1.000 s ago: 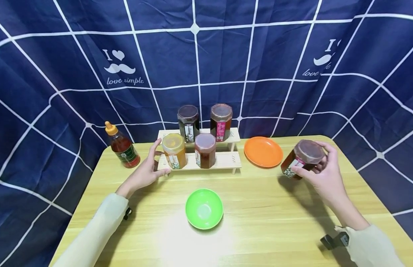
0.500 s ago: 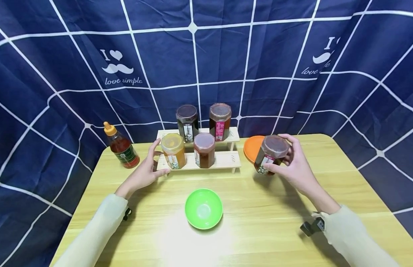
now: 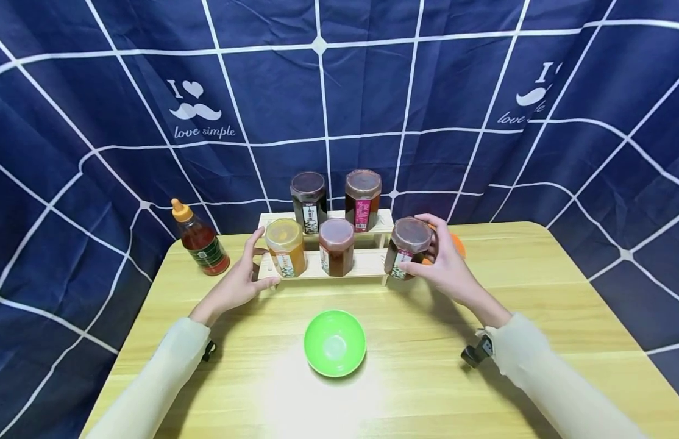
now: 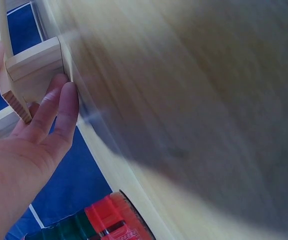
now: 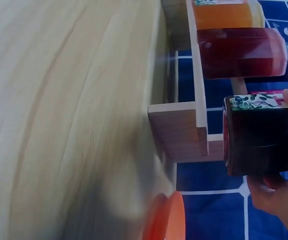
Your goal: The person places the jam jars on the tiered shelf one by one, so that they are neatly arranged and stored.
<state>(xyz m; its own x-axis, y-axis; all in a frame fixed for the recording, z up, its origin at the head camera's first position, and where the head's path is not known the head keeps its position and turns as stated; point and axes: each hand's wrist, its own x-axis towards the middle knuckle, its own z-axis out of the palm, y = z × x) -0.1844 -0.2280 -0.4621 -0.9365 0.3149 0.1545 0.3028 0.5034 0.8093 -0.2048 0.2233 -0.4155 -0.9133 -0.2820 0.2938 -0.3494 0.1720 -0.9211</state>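
Note:
My right hand (image 3: 446,262) grips a dark red hexagonal jar (image 3: 406,250) with a flowered label. The jar is by the right end of the lower tier of a wooden two-tier rack (image 3: 367,263). In the right wrist view a gap separates the jar's base from the rack board (image 5: 200,90). My left hand (image 3: 241,277) holds the rack's left end, its digits on both sides of the board (image 4: 14,95). A yellow jar (image 3: 286,250) and a reddish-brown jar (image 3: 336,249) stand on the lower tier. Two dark jars, one black-labelled (image 3: 309,204) and one pink-labelled (image 3: 362,201), stand on the upper tier.
A green bowl (image 3: 335,344) sits in front of the rack. An orange plate (image 3: 458,245), partly hidden by my right hand, lies right of the rack. A red sauce bottle (image 3: 205,244) with a yellow cap stands at the left. A blue checked curtain (image 3: 361,91) hangs behind the table.
My right hand has carried the dark red jar leftward, past the orange plate, to the rack's right end. My left hand has stayed at the rack's left end.

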